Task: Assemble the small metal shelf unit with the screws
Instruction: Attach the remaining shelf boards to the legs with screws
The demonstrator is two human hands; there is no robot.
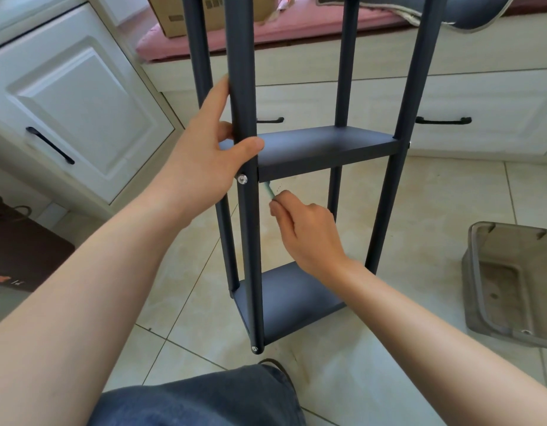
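The tall dark grey metal shelf unit (324, 146) stands upright on the pale tiled floor (419, 210), in front of the white drawers. The left hand (201, 155) wraps its near-left post just above a silver screw (242, 179). The right hand (309, 235) pinches a thin green tool (268, 189) whose tip points up under the middle shelf's front edge

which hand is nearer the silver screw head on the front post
Left. The left hand grips the front post just above the silver screw head, nearly touching it. The right hand sits lower right, holding a green tool.
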